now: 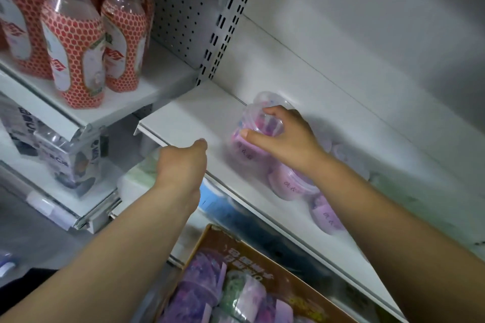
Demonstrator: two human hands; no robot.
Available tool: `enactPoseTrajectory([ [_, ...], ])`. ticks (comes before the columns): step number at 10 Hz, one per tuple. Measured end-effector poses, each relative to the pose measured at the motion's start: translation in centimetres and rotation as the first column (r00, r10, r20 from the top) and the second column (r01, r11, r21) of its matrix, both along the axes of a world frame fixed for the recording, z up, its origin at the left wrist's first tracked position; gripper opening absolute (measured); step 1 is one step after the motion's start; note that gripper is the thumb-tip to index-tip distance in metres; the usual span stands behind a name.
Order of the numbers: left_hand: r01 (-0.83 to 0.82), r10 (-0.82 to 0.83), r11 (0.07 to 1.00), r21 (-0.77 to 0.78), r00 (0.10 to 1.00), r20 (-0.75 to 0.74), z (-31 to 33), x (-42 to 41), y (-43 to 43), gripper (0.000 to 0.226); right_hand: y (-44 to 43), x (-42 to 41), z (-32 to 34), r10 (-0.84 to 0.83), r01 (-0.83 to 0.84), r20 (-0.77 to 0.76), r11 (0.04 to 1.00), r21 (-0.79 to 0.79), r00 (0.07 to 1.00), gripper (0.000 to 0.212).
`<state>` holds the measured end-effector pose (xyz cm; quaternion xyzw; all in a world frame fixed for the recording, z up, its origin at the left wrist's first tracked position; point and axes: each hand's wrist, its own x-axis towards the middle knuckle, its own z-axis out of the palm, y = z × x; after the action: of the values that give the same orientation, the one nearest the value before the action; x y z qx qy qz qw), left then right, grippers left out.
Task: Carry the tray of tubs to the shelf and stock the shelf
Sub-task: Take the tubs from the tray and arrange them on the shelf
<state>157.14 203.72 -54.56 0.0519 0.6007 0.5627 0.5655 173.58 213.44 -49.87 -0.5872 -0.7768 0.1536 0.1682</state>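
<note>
1. Cardboard tray [236,246] of purple tubs [199,273] sits below the white shelf's [189,115] front edge
2. Red-labelled bottles [70,42] stand left of the shelf, higher up; more tubs [291,183] crowd its right side
3. Right hand [286,136] grips a clear-lidded tub [249,144] on the shelf, lid up, roughly upright; left hand [181,162] at its front lip, fingers hidden, grip unclear

At far left I see clear bottles [70,42] in red honeycomb labels, standing upright together on a white ledge [147,92]. Behind them is a grey pegboard panel [181,8], with a slotted upright [228,18] just to its right. Lower left, blurred dark-blue-labelled bottles [63,155] stand one tier down.
</note>
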Motion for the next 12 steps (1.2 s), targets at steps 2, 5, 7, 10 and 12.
enactPoseTrajectory([
  [2, -0.004, 0.004, 0.998, -0.06, 1.0, 0.003, 0.0, -0.5, 0.9, 0.027, 0.1, -0.2, -1.6, 0.019, -0.025, 0.19, 0.999, 0.025, 0.982, 0.097],
  [5, -0.015, 0.021, 0.998, -0.061, 0.994, 0.105, -0.4, -1.4, 0.8, 0.022, -0.2, -0.9, -3.1, -0.046, 0.015, 0.189, 0.986, 0.166, 0.981, 0.079],
  [7, -0.018, 0.025, 0.999, -0.044, 0.989, 0.146, -0.9, -1.6, 1.0, 0.028, 0.2, -1.4, -3.4, -0.037, 0.014, 0.175, 0.991, 0.133, 0.984, 0.077],
  [10, -0.015, 0.016, 1.0, -0.015, 0.995, 0.095, -1.7, -1.9, 1.6, 0.029, 0.0, -0.7, -3.0, -0.012, -0.01, 0.232, 0.995, 0.095, 0.973, 0.084],
  [12, 0.078, -0.08, 0.997, -0.02, 0.98, -0.184, -2.3, 0.0, 0.3, 0.034, -3.9, 2.1, -3.5, -0.111, 0.032, 0.232, 0.946, 0.321, 0.966, 0.091],
])
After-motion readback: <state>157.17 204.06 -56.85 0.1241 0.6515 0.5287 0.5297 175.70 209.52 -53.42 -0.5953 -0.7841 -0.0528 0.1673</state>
